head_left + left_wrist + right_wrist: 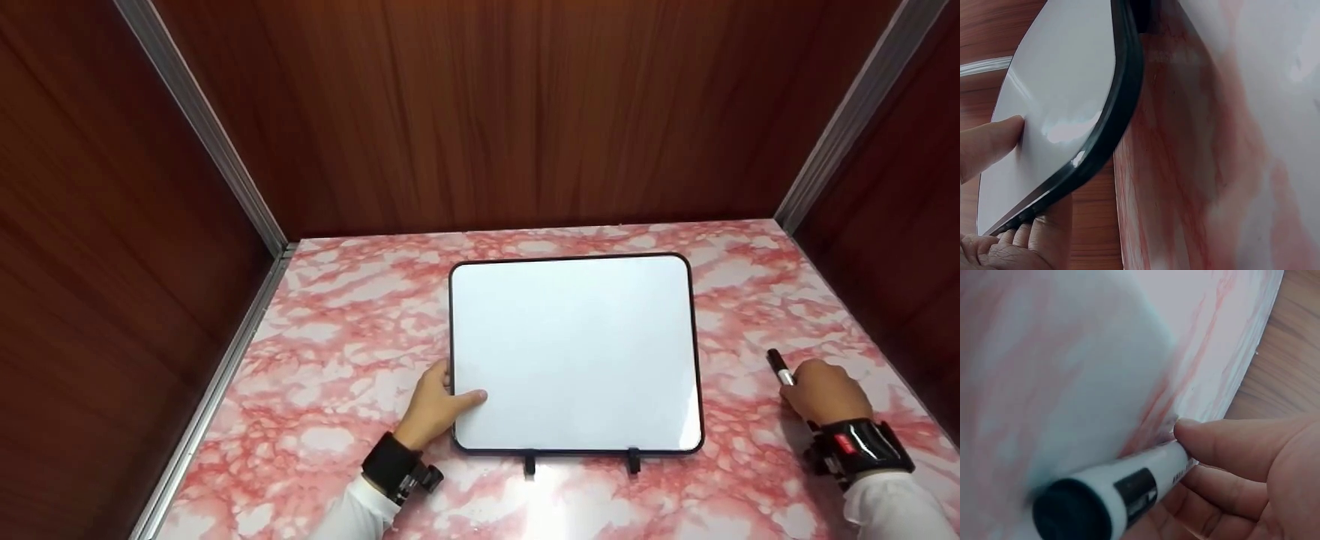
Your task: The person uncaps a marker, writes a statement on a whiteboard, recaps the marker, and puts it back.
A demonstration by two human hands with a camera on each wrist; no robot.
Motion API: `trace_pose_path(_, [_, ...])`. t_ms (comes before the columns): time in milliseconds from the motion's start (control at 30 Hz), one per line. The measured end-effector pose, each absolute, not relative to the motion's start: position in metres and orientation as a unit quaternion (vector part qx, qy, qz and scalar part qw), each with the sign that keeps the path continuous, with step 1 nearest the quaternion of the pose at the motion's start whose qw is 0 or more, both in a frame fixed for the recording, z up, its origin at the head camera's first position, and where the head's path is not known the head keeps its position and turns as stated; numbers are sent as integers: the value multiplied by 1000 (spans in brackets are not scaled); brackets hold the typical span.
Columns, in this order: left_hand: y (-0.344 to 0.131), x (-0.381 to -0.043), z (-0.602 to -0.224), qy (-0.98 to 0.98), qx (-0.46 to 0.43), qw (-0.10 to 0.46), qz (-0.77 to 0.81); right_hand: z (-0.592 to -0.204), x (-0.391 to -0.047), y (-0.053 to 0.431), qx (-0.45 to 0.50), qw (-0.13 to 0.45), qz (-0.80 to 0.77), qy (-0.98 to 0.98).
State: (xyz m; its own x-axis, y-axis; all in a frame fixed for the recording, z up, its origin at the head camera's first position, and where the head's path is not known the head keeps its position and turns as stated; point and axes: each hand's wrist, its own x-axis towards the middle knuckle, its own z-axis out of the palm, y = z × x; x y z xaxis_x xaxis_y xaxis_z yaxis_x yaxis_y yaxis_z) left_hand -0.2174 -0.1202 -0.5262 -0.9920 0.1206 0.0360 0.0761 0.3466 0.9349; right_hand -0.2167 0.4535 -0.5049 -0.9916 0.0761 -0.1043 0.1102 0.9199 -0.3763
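A whiteboard (574,352) with a black rim leans upright on two small black feet (634,460). My left hand (435,405) grips its left edge low down. The left thumb (994,143) lies on the white face, while the fingers go behind the rim and are partly hidden. Off to the right, my right hand (829,391) holds a marker pen (780,367) between thumb and fingers, close over the table. The pen has a white barrel with black print (1135,492) and a black end (1069,512). No writing shows on the board.
The table (337,337) has a red and white marbled top. Dark wood panels (525,112) rise behind it and at both sides, joined by metal rails (217,142). Black wrist straps with cameras (862,450) sit on both wrists.
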Motion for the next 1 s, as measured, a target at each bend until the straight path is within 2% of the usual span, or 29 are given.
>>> trace_pose_path(467, [-125,-218,-524,814,65,34,576,-471,-216,408,15,-131,-209,969])
trace_pose_path(600, [-129,-220,-523,822,56,17,566,-462,-213,392,4,-196,-214,957])
trace_pose_path(700, [-130,-220,-519,834,42,-19,550,-456,-210,377,-7,-247,-220,944])
trace_pose_path(800, [-128,-216,-513,842,45,-76,532,-450,-206,362,-22,-292,-229,928])
trace_pose_path(1000, [-118,-207,-499,845,121,-255,453,-441,-196,327,-80,-342,-234,906])
